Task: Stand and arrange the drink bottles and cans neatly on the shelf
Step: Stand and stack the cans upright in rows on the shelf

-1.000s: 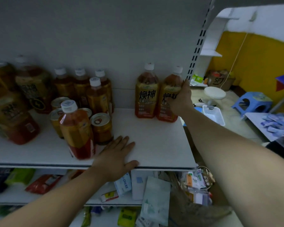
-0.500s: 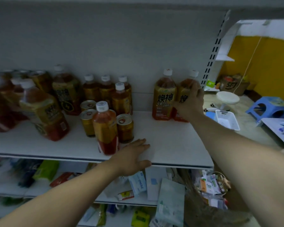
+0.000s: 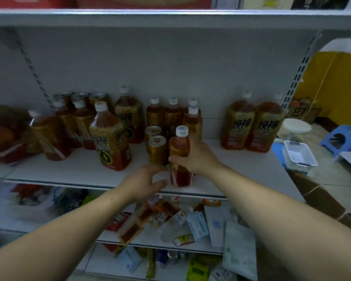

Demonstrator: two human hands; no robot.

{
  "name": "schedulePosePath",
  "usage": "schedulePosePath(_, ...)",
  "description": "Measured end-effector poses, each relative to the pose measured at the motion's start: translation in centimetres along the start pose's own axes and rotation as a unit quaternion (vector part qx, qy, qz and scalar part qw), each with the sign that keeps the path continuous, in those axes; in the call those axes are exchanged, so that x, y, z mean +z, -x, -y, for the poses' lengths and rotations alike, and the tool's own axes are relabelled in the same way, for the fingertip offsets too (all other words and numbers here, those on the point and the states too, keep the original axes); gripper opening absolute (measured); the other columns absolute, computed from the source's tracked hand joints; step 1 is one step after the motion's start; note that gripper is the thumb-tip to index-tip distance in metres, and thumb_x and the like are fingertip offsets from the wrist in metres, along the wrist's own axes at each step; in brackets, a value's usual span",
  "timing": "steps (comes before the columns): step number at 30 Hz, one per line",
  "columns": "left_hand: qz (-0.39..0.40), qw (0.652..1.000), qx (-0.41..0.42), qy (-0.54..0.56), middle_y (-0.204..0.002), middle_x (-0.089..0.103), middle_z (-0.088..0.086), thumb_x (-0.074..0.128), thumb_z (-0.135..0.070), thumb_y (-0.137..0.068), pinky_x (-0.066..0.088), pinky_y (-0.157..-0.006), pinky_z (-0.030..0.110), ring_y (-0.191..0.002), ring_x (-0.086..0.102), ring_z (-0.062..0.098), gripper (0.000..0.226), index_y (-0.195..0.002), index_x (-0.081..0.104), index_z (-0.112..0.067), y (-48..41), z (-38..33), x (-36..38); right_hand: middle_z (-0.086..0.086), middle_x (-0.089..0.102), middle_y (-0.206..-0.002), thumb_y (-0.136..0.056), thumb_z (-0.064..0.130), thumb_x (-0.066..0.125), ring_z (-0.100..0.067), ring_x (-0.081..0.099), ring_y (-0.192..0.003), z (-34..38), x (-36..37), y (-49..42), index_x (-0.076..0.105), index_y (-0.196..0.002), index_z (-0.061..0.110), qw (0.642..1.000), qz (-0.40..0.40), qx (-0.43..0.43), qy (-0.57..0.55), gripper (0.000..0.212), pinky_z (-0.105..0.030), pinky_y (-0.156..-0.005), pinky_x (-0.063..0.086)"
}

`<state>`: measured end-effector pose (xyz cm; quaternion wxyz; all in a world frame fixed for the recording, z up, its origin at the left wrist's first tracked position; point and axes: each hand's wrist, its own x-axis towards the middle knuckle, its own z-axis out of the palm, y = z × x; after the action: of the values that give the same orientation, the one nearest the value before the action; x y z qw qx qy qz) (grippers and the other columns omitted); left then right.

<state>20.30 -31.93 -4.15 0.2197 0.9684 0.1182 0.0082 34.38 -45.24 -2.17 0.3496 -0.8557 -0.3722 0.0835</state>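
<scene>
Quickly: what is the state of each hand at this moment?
Left hand: fingers curled at the base of the small bottle; grip cannot be told.
Right hand: holds the small bottle.

The right hand (image 3: 197,157) grips a small amber bottle (image 3: 179,146) upright near the shelf (image 3: 241,167) front (a gold can (image 3: 157,150) just beside it); the left hand (image 3: 142,183) curls at its base.
</scene>
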Motion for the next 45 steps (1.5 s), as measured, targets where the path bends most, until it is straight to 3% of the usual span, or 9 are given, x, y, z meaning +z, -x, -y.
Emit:
schedulePosePath(8, -0.104, 0.994, 0.007, -0.03, -0.154, 0.018, 0.009, 0.063, -0.037, -0.086, 0.027, -0.113, 0.046, -0.14, 0.021, 0.033, 0.073, -0.147, 0.027, -0.02, -4.9, 2.7, -0.6, 0.012, 0.059, -0.102, -0.072, 0.046, 0.074, -0.012, 0.056, -0.094, -0.7, -1.3, 4.4, 0.048, -0.11, 0.037, 0.99, -0.114, 0.079, -0.009, 0.047, -0.03, -0.083, 0.044)
schedulePosePath(13, -0.081, 0.995, -0.029, -0.054, -0.156, 0.008, 0.014, 0.061, -0.045, -0.085, 0.017, -0.115, 0.05, -0.142, 0.007, 0.039, 0.086, -0.151, 0.013, -0.018, -7.3, 2.8, 0.5, 0.008, 0.056, -0.101, -0.077, 0.038, 0.074, -0.015, 0.054, -0.094, -3.1, -3.5, 5.3, 0.041, -0.109, 0.034, 0.977, -0.165, 0.129, -0.036, 0.047, -0.03, -0.079, 0.039)
schedulePosePath(23, -0.092, 0.991, -0.049, 0.086, -0.152, 0.011, 0.012, 0.074, -0.03, -0.078, 0.037, -0.105, 0.044, -0.133, 0.034, 0.036, 0.077, -0.14, 0.031, -0.017, -7.0, 2.4, 1.0, -0.014, 0.037, -0.143, -0.078, 0.036, 0.076, -0.032, 0.037, -0.132, -4.6, -5.0, 2.6, 0.028, -0.147, 0.015, 0.961, -0.22, 0.163, -0.024, 0.086, -0.036, -0.102, 0.034)
schedulePosePath(26, -0.125, 0.987, -0.055, 0.089, -0.139, 0.026, 0.012, 0.07, -0.024, -0.082, 0.042, -0.098, 0.038, -0.117, 0.046, 0.035, 0.052, -0.124, 0.043, -0.01, -7.0, 2.0, 0.5, -0.017, 0.029, -0.149, -0.079, 0.032, 0.076, -0.029, 0.024, -0.139, -2.5, -4.6, 3.8, 0.027, -0.148, 0.009, 0.949, -0.304, 0.07, 0.038, 0.087, -0.037, -0.111, 0.023)
schedulePosePath(30, -0.138, 0.983, -0.068, 0.103, -0.132, 0.032, 0.012, 0.062, -0.017, -0.088, 0.043, -0.088, 0.036, -0.106, 0.051, 0.033, 0.034, -0.117, 0.046, -0.007, -6.5, 1.5, -0.3, -0.007, 0.048, -0.133, -0.086, 0.03, 0.068, -0.024, 0.041, -0.126, 0.3, -2.7, 2.7, 0.041, -0.141, 0.016, 0.978, -0.174, -0.039, 0.113, 0.062, -0.028, -0.097, 0.03)
schedulePosePath(33, -0.131, 0.98, -0.073, 0.13, -0.132, 0.033, 0.011, 0.061, -0.013, -0.087, 0.041, -0.087, 0.033, -0.111, 0.049, 0.031, 0.041, -0.124, 0.043, -0.01, -5.6, 1.8, -0.5, -0.013, 0.026, -0.152, -0.09, 0.032, 0.064, -0.032, 0.026, -0.139, 0.1, -0.6, 0.8, 0.014, -0.152, 0.012, 0.987, -0.037, 0.037, 0.15, 0.082, -0.037, -0.111, 0.025)
schedulePosePath(37, -0.133, 0.971, -0.105, 0.171, -0.142, 0.031, 0.009, 0.07, -0.018, -0.079, 0.039, -0.097, 0.036, -0.127, 0.038, 0.029, 0.073, -0.14, 0.031, -0.017, -4.3, 2.7, -0.8, -0.022, 0.001, -0.16, -0.094, 0.034, 0.057, -0.041, 0.005, -0.146, -0.5, 1.6, -1.1, -0.006, -0.153, 0.006, 0.967, 0.025, 0.139, 0.214, 0.091, -0.046, -0.118, 0.01)
schedulePosePath(42, -0.076, 0.968, -0.136, 0.195, -0.134, 0.041, 0.003, 0.076, -0.036, -0.07, 0.043, -0.099, 0.038, -0.124, 0.044, 0.023, 0.083, -0.14, 0.033, -0.021, -3.3, 4.1, -0.4, -0.023, 0.03, -0.144, -0.091, 0.031, 0.059, -0.04, 0.037, -0.126, -0.4, 2.0, -1.2, 0.013, -0.15, 0.0, 0.94, 0.0, 0.149, 0.306, 0.08, -0.043, -0.102, 0.037)
schedulePosePath(45, -0.083, 0.956, -0.127, 0.252, -0.12, 0.048, -0.007, 0.079, -0.026, -0.073, 0.042, -0.087, 0.027, -0.108, 0.05, 0.011, 0.084, -0.142, 0.03, -0.019, -2.9, 4.0, 0.0, -0.015, 0.031, -0.137, -0.088, 0.034, 0.064, -0.038, 0.048, -0.113, -0.4, 1.8, 0.0, 0.028, -0.142, 0.012, 0.964, 0.026, 0.133, 0.228, 0.068, -0.041, -0.092, 0.047)
